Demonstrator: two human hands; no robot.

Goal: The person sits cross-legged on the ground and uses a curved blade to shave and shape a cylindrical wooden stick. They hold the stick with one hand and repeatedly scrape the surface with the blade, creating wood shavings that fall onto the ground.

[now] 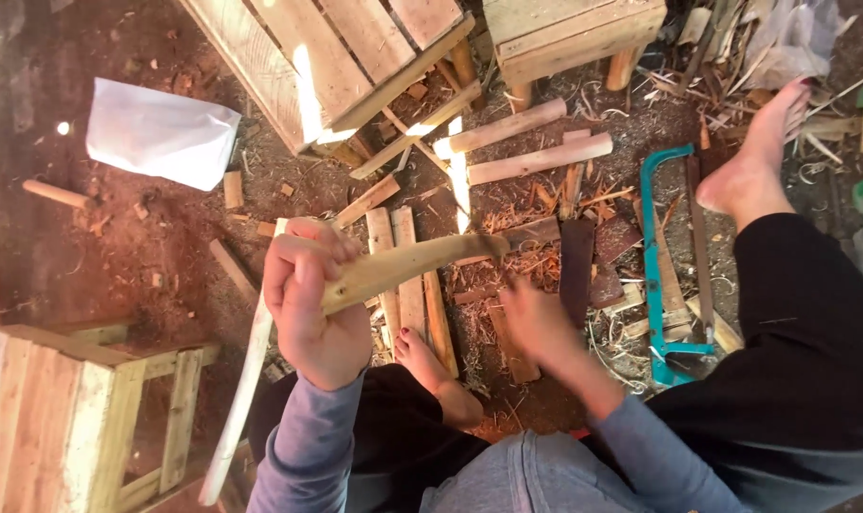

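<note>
Left hand [310,304] grips stick [407,266]; white bag [161,131] beyond.

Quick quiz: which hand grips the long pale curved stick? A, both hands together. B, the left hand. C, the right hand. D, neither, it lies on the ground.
B: the left hand is wrapped around the stick, while the right hand, blurred, is lower down over the wood scraps and off the stick.
</note>
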